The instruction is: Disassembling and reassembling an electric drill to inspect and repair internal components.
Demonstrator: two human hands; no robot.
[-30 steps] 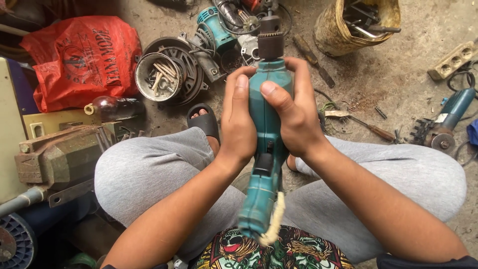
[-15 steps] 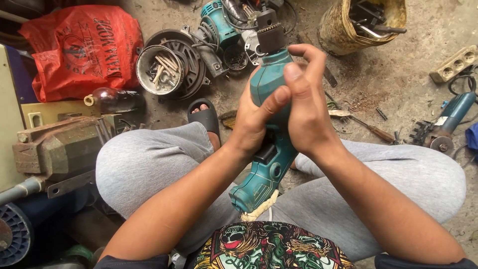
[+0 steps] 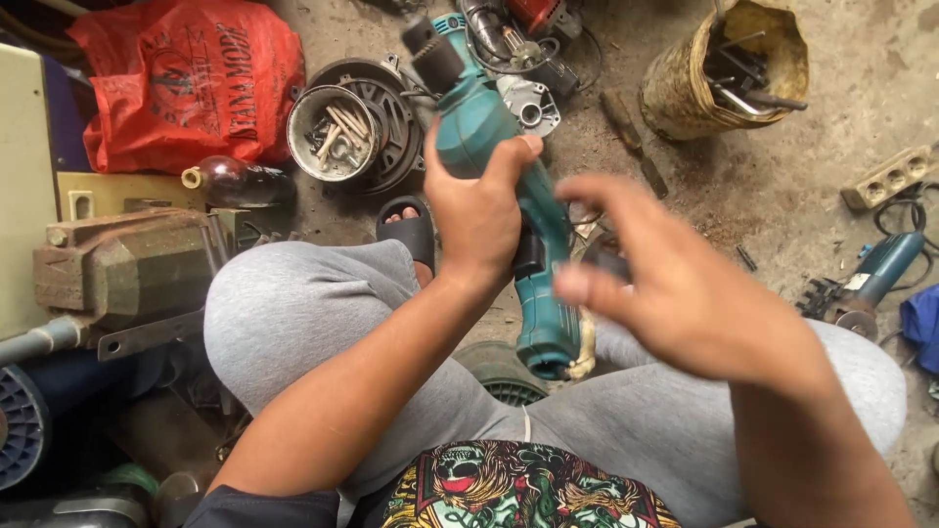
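**Workshop floor, head view: teal power tool held in left hand**

While the person sits with knees bent in grey trousers, the head view looks down on a bare, dusty concrete floor [image 3: 782, 196] strewn with grit and small metal scraps.

Tool position: the teal plastic-bodied power tool [image 3: 489, 147] is raised above the lap, its black nose tilted toward the upper left and its handle end pointing down between the knees. A pale frayed cord hangs at its lower end.

Grip state: the left hand [image 3: 477, 210] is closed around the middle of the tool body, thumb over the top. The right hand [image 3: 675, 284] is off the tool, blurred, fingers spread and loose, holding nothing, just right of the handle.

Surroundings, left side: a red crumpled plastic bag [image 3: 186, 83] lies at the top left. Below it sits a rusty grey metal bench vise [image 3: 127, 264]. Beside the bag, a round metal tin holding screws and bolts [image 3: 335, 132] rests in a dark circular motor housing.

Surroundings, right side: a worn yellowish cylindrical bucket [image 3: 724, 78] holds metal rods and keys. A beige multi-socket power strip [image 3: 890, 176] lies near the right edge, and a second teal angle grinder [image 3: 866, 288] lies on the floor below it. A black sandal [image 3: 411, 230] shows just beyond the left knee.
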